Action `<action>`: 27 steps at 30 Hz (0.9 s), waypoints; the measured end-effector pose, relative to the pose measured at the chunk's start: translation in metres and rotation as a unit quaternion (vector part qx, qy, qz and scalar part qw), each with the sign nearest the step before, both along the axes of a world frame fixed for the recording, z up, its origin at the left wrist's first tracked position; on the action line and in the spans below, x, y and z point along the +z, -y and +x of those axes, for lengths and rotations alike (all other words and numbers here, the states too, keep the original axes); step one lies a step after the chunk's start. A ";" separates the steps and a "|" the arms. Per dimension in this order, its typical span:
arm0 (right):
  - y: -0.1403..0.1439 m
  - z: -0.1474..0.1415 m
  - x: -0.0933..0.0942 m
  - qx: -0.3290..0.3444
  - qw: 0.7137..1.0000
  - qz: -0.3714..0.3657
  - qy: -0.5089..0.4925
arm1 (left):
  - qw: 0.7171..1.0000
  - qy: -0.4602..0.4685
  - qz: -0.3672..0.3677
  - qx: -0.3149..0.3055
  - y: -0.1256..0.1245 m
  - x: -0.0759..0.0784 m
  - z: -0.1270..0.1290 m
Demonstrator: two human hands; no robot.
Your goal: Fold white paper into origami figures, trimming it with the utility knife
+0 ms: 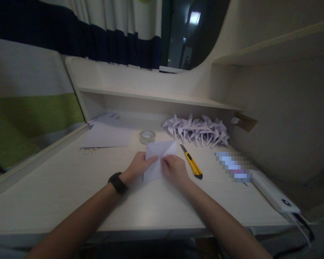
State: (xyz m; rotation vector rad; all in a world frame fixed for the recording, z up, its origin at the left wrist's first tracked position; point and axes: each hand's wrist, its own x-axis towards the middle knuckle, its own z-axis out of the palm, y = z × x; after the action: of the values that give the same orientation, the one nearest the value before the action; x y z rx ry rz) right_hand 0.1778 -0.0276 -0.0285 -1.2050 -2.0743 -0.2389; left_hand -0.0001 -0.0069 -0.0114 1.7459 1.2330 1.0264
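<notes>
A white paper square [160, 147] with creases running to its middle is held just above the desk. My left hand [140, 166] grips it by the left side, thumb on top and fingers behind. My right hand [176, 168] is closed in a pinch at the middle of the paper, over its right half; whatever is between those fingertips is hidden. A yellow utility knife [192, 162] with its blade out lies just right of my right hand. Behind the paper sits a roll of clear tape [147, 136].
Several folded paper pinwheels [197, 130] lie in a row at the back right. A stack of white paper [108, 132] rests at the back left, small pale bits [88, 151] before it. To the right are a blurred-out phone-like object [233, 167] and a white power strip [275, 192].
</notes>
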 end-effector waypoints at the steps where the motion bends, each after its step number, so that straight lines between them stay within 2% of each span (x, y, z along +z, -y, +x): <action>1: 0.000 0.000 0.001 -0.001 1.000 -0.005 0.001 | 1.000 -0.006 0.002 0.000 0.000 0.001 0.000; 8: 0.001 0.000 0.003 -0.005 0.999 -0.029 0.014 | 0.998 -0.063 0.029 0.001 0.002 0.002 0.001; 15: 0.005 0.000 0.005 -0.032 0.993 0.000 0.115 | 0.996 -0.069 0.058 0.010 0.006 0.003 0.004; 23: 0.004 -0.001 0.005 -0.013 0.999 -0.051 -0.002 | 0.989 -0.117 0.085 0.014 0.007 0.001 0.004; 27: 0.005 0.000 0.005 -0.025 0.998 -0.033 0.053 | 0.988 -0.125 0.092 0.010 0.007 0.000 0.005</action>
State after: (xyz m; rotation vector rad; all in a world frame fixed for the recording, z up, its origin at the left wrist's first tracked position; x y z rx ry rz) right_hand 0.1774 -0.0326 -0.0234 -1.3108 -2.1587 -0.2646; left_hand 0.0046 -0.0137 -0.0111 2.0582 1.3458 0.9807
